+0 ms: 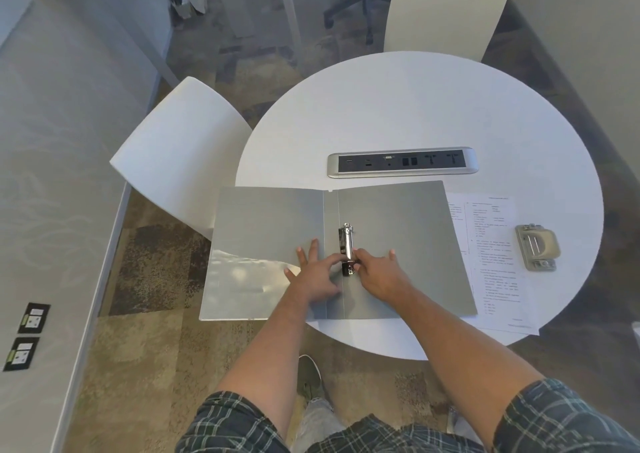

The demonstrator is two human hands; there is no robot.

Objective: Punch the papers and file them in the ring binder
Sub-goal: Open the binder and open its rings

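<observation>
A grey ring binder (408, 230) lies open flat on the round white table (415, 106), its left cover hanging past the table edge. Its metal ring mechanism (347, 241) runs along the spine. My left hand (317, 276) rests on the binder with thumb and forefinger pinching the lower ring. My right hand (379, 274) grips the same lower ring from the right side. Printed papers (491, 262) lie partly under the binder's right cover. A grey hole punch (536, 247) stands on the table to the right of the papers.
A silver power and data socket strip (401, 162) is set into the table beyond the binder. A white chair (180, 154) stands at the left, another (446, 9) behind the table. A wall runs along the left.
</observation>
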